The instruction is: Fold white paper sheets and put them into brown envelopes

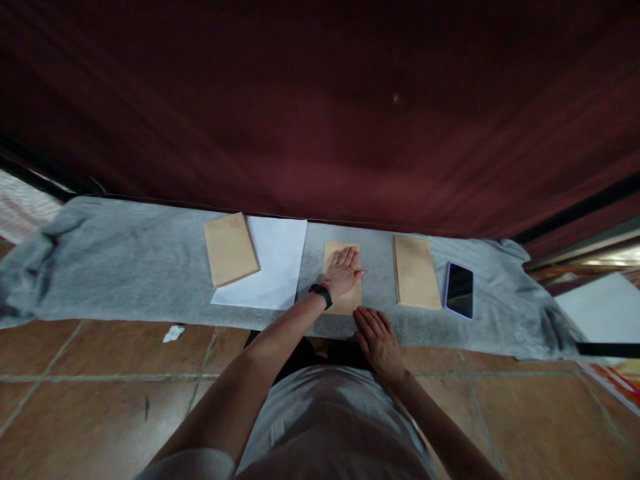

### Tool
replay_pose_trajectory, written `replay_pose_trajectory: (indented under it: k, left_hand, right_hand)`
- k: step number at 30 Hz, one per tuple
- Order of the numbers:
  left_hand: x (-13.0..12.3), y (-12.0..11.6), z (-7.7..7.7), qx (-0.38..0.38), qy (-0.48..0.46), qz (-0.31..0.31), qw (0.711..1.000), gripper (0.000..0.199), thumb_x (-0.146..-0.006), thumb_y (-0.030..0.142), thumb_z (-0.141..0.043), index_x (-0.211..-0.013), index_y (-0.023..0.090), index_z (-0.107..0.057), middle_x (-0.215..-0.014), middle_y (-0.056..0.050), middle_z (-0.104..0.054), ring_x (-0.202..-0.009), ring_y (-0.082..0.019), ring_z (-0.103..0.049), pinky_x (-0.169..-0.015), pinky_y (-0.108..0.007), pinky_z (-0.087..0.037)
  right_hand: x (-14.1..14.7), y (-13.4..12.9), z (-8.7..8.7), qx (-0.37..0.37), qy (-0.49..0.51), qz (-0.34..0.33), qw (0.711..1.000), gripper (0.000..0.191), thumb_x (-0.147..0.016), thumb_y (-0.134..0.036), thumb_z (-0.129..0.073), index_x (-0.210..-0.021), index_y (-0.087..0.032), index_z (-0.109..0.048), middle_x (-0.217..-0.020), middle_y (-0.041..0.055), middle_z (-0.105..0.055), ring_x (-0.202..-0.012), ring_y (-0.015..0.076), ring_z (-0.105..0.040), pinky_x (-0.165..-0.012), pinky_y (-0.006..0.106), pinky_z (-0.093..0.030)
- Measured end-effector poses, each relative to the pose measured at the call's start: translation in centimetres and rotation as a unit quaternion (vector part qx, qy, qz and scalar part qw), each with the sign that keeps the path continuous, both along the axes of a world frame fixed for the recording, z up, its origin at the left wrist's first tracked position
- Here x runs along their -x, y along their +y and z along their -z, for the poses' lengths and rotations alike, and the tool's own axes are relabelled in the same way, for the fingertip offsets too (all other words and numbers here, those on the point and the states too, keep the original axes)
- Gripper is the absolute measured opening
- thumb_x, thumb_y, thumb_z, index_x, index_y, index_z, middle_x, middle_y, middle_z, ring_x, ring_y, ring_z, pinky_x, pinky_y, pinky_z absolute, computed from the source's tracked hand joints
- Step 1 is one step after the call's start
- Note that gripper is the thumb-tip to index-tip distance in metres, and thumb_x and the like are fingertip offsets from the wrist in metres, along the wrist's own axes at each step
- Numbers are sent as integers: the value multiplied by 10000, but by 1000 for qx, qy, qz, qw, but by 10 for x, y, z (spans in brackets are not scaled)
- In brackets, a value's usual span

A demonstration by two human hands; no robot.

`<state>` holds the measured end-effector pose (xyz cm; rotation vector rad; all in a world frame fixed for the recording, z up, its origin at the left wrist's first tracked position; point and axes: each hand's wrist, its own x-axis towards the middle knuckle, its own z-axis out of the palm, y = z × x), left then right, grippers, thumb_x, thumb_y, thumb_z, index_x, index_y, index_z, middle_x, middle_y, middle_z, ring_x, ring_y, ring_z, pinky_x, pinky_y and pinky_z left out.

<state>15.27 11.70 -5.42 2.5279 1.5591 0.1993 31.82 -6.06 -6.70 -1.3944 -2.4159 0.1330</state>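
Observation:
My left hand (343, 273) lies flat with fingers stretched out on a tan paper envelope (345, 305) in front of me. A dark band circles that wrist. My right hand (379, 337) rests at the near edge of the cloth, palm down, its fingertips by the envelope's lower right corner; the fingers are extended and hold nothing. To the right lies a stack of tan envelopes (417, 273). On the left another tan stack (231, 250) sits tilted, partly over white paper (280, 260).
A grey cloth (135, 260) covers the long narrow surface. A phone (459, 291) in a pale purple case lies right of the envelopes. A dark red panel (320, 120) rises behind. Tiled floor (100, 413) shows below, with a white scrap (173, 333) on it.

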Motion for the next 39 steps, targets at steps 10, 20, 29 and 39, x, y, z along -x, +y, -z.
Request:
replay_pose_trajectory:
  k: [10,20,29,39]
  left_hand:
    - [4,-12,2,-10,-14,14,1000,589,-1046,432,-316,-1574,172,-347,-1658,-65,-313,-1554,-281,-206,-1269,-547,-135]
    - [43,-109,-3,-47,-15,142,989,561,-1057,430,-366,-1573,209,-338,-1652,-60,-335,-1555,-229,-213,-1272,-475,-137]
    - [65,-141,-13,-37,-1,200,979,735,-990,537,-515,-1586,170,-293,-1649,-116,-327,-1555,-229,-216,-1276,-440,-137]
    - [79,-149,-11,-31,-1,201,979,771,-974,541,-547,-1579,134,-293,-1651,-138,-307,-1558,-231,-204,-1280,-424,-152]
  right_hand:
    - [0,-1,2,0,10,7,1000,509,-1033,-254,-448,-1540,-211,-416,-1507,73,-546,-1415,239,-459,-1205,469,-314]
    - [1,-2,0,15,21,6,1000,538,-1015,-254,-440,-1550,-219,-394,-1502,89,-546,-1404,254,-466,-1205,508,-312]
    - [-2,-3,9,2,22,1,1000,575,-1015,-266,-461,-1575,-211,-342,-1507,102,-538,-1402,274,-466,-1195,520,-307]
    - [-5,-4,11,-10,16,-9,1000,557,-1041,-306,-430,-1582,-214,-332,-1521,100,-526,-1409,273,-465,-1197,514,-305]
